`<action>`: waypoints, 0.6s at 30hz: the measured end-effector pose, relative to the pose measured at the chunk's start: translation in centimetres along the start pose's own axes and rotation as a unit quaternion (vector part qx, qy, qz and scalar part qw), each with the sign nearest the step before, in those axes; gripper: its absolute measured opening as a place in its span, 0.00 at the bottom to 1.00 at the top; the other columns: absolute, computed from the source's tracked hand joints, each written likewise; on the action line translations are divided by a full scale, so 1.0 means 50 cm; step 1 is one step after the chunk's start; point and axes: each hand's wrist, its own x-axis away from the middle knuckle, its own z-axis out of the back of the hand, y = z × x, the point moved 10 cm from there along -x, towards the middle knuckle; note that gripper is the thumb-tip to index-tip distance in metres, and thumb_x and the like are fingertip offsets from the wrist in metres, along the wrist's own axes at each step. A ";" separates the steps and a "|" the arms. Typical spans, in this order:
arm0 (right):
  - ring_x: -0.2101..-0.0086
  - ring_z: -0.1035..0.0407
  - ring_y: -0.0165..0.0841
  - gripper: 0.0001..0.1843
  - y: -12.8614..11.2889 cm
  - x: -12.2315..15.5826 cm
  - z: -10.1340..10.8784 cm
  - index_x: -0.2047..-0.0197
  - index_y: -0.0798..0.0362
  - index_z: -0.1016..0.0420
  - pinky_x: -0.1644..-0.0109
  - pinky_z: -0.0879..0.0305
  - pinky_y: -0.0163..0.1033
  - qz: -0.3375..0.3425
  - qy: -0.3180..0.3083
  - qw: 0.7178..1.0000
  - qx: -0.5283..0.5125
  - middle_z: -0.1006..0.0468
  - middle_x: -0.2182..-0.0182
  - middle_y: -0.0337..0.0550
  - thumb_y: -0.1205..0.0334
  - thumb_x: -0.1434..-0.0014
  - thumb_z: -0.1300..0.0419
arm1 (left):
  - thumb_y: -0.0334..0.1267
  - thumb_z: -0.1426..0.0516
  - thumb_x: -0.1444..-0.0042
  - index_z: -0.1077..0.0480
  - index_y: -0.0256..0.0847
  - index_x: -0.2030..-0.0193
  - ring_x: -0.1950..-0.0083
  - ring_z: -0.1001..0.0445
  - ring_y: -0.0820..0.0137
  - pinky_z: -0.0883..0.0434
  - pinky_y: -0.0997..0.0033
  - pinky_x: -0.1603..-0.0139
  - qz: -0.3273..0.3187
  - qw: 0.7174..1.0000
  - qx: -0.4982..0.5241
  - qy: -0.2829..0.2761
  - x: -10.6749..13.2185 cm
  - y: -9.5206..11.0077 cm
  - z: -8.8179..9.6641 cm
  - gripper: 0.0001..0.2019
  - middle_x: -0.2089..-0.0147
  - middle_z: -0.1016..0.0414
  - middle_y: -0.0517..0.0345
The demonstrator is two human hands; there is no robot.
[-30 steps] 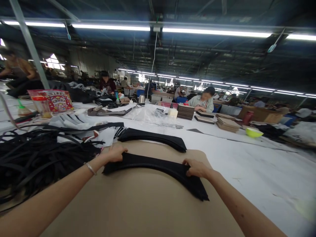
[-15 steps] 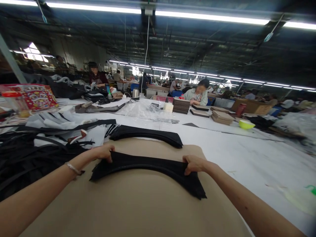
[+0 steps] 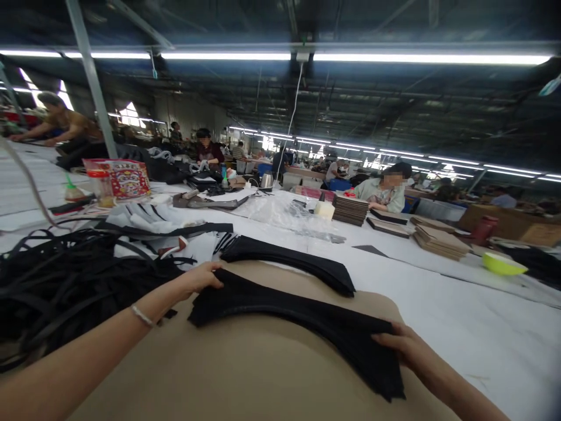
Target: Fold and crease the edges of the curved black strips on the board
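A stack of curved black fabric pieces (image 3: 289, 318) lies across the tan board (image 3: 228, 368) in front of me. At its upper left corner my left hand (image 3: 204, 278) grips the edge, fingers closed. My right hand (image 3: 401, 342) pinches the stack's right end, with the thumb on top and the other fingers partly hidden behind it. Just beyond, a second stack of curved black pieces (image 3: 284, 260) rests on the far edge of the board, touched by neither hand.
A heap of black strips (image 3: 79, 292) lies at the left. Farther back on the white table (image 3: 473, 304) are a brown board stack (image 3: 350, 209), a lime bowl (image 3: 504, 263) and clear plastic sheeting (image 3: 284, 213). A co-worker (image 3: 385, 187) sits across the table.
The view has turned left, so things sit farther right. My right hand has shifted its grip outward, nearer the right end of the stack. Both hands stay on it.
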 end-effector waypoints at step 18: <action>0.74 0.28 0.33 0.08 -0.160 -0.351 0.139 0.57 0.58 0.28 0.70 0.29 0.38 0.025 0.205 0.977 -0.051 0.24 0.72 0.43 0.70 0.42 0.39 | 0.43 0.43 0.37 0.34 0.37 0.45 0.50 0.28 0.62 0.26 0.55 0.51 -0.054 0.984 -0.087 0.142 -0.351 0.196 0.068 0.17 0.46 0.31 0.49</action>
